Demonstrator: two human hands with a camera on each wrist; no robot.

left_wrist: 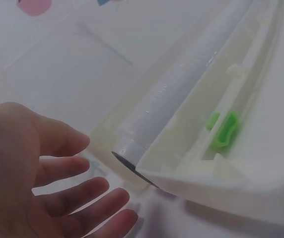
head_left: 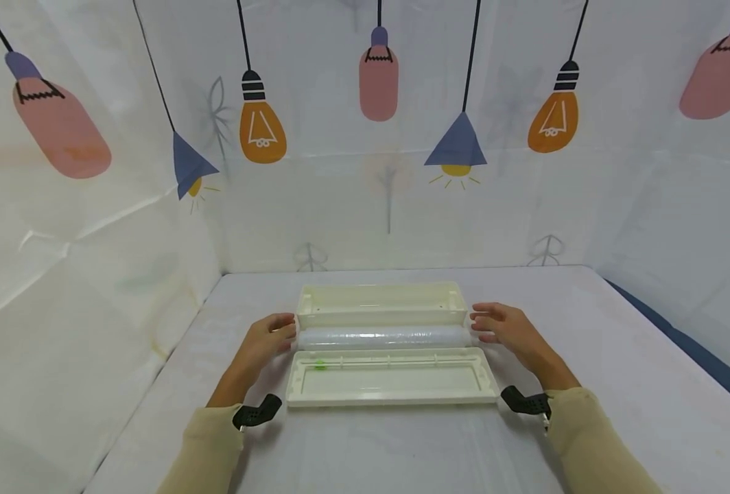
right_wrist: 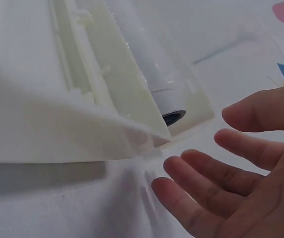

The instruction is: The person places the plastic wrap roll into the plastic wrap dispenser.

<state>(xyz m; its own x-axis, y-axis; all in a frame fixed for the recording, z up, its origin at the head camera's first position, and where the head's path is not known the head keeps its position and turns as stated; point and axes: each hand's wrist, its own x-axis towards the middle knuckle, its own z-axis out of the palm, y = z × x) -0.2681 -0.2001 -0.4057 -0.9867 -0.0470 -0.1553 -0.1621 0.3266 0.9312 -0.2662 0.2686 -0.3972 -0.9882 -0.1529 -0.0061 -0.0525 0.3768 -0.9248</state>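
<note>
A roll of cling film lies between a cream plastic box behind it and the box's lid in front. On the lid's rail sits a small green slide cutter. My left hand is beside the roll's left end, fingers spread and slightly bent, with nothing in them. At the other end, my right hand is held likewise, its fingers apart from the roll in the right wrist view. The roll's dark core shows at its ends in both wrist views.
A white cloth covers the table. Behind it hangs a white curtain printed with lamps and bulbs, and another sheet hangs at the left. Each forearm wears a black wrist camera mount.
</note>
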